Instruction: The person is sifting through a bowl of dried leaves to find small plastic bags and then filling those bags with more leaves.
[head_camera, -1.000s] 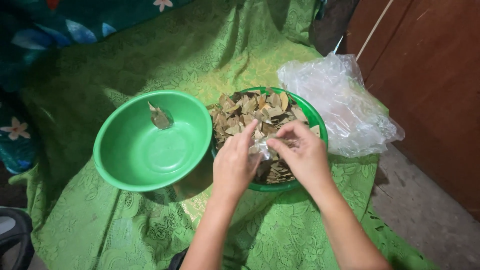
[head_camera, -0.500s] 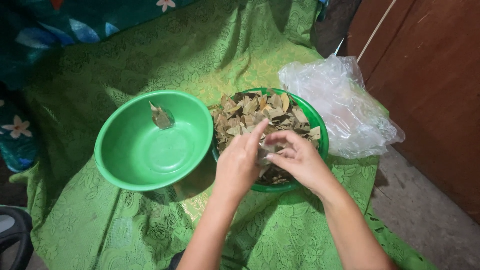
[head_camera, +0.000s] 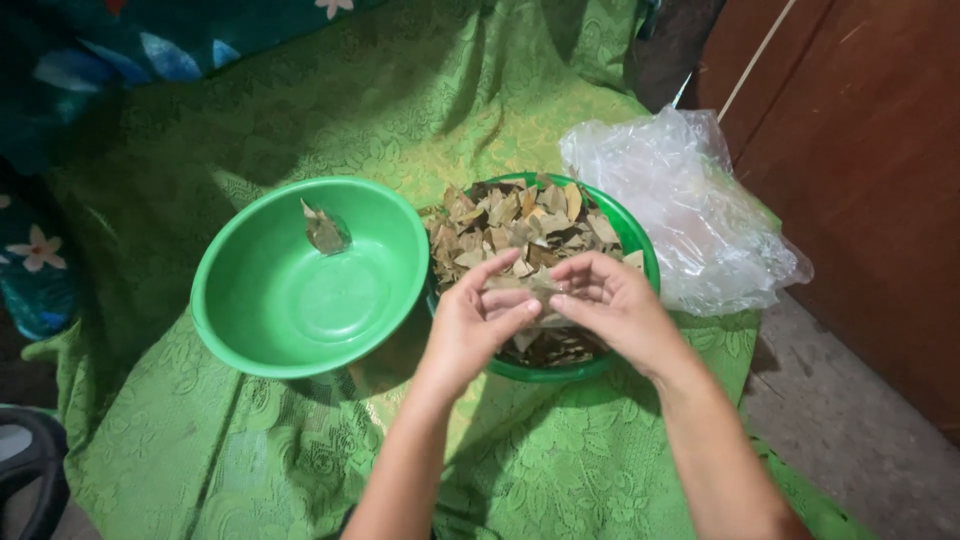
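Nearest the camera, both forearms came up from the bottom edge and met over the right bowl. Left hand (head_camera: 478, 322) and right hand (head_camera: 612, 308) were close together, fingertips facing. Between them sat a dried brown leaf (head_camera: 527, 289), pinched from both sides, held just above the heap. Left grip: thumb and fingers closed on the leaf's left end. Right grip: fingers closed on its right end, though the far fingers were curled and partly hid the contact, so it was probably a pinch rather than a loose touch.

Under the hands sat the round green plastic bowl full of dried leaves (head_camera: 640, 258). Heap was brown and tan, piled to the rim.

Just left, rims nearly touching, was the larger empty green plastic bowl (head_camera: 232, 322), with a single leaf piece (head_camera: 324, 232) lying on its far inner wall.

Right of the full bowl lay a crumpled clear plastic bag (head_camera: 690, 205), touching that bowl's rim.

All rested on a green patterned lace cloth (head_camera: 250, 460).

Judgement: the leaf looked brittle. Handling it well called for light, even pressure at both ends, hands kept low over the full bowl so crumbs dropped back in.
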